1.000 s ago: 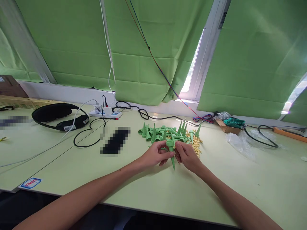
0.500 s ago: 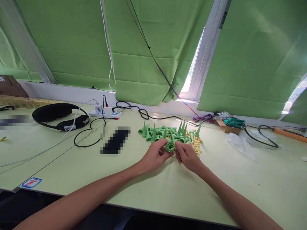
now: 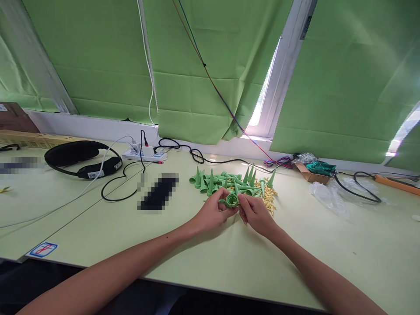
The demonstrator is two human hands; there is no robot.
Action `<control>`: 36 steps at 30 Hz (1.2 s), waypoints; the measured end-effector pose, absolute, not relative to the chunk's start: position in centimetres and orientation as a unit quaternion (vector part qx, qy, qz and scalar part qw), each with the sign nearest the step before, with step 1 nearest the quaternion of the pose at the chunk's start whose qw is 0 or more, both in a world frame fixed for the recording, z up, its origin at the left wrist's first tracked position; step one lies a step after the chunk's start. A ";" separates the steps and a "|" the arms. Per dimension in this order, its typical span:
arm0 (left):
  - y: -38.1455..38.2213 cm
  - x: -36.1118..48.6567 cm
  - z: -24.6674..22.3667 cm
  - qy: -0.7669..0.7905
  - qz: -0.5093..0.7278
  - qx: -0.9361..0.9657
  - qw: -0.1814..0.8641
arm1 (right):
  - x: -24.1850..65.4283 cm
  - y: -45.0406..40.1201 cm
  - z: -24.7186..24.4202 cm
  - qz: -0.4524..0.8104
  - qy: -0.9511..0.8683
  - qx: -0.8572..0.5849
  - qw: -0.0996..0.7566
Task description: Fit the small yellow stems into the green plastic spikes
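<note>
A green plastic cone piece (image 3: 232, 200) is held with its round open end facing me. Around its left side the fingers of my left hand (image 3: 211, 213) are wrapped. My right hand (image 3: 257, 213) is closed in a pinch at the right rim of that piece; whether a small part is between the fingertips is hidden. Just behind both hands lies a pile of green cones (image 3: 210, 181), several of them standing upright. Small yellow pegs (image 3: 269, 202) are heaped at the pile's right side.
Black headset (image 3: 98, 168) and power strip (image 3: 144, 155) stand at the back left, with loose cables. A blurred dark object (image 3: 159, 192) lies left of the pile. To the right are a cardboard box (image 3: 310, 173) and clear plastic bags (image 3: 328, 199).
The held green piece has shifted and turned slightly to the left, and more of its side shows by my left fingers. My right fingertips have moved slightly left with it.
</note>
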State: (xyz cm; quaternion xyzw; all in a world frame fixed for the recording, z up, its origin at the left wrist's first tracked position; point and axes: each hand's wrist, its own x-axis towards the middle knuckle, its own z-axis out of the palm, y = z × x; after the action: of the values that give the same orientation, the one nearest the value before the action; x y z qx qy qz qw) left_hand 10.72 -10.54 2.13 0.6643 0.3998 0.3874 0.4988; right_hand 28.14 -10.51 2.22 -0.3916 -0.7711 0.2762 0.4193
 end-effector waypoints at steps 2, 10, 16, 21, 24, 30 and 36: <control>-10.5 10.7 2.1 0.401 0.382 0.656 0.513 | 28.1 -10.5 2.2 0.272 -0.773 -0.391 0.419; -10.4 10.6 2.2 0.393 0.360 0.662 0.526 | 28.1 -10.5 2.3 0.265 -0.778 -0.388 0.418; -10.3 10.6 2.2 0.389 0.371 0.654 0.531 | 28.2 -10.6 2.2 0.263 -0.780 -0.388 0.414; -10.3 10.7 2.3 0.379 0.372 0.654 0.538 | 28.2 -10.4 2.1 0.266 -0.780 -0.385 0.416; -10.2 10.8 2.4 0.373 0.369 0.651 0.548 | 28.3 -10.3 2.1 0.270 -0.778 -0.383 0.419; -10.0 10.9 2.5 0.370 0.370 0.593 0.612 | 28.4 -10.3 2.2 0.278 -0.770 -0.384 0.427; -10.0 10.9 2.4 0.351 0.377 0.524 0.679 | 28.5 -10.3 2.2 0.285 -0.762 -0.380 0.440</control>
State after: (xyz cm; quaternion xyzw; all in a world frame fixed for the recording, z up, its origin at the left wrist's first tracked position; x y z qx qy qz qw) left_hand 10.86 -10.03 2.38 0.5238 0.3508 0.3767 0.6787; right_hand 28.49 -10.30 2.21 -0.3797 -0.7625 0.2850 0.4396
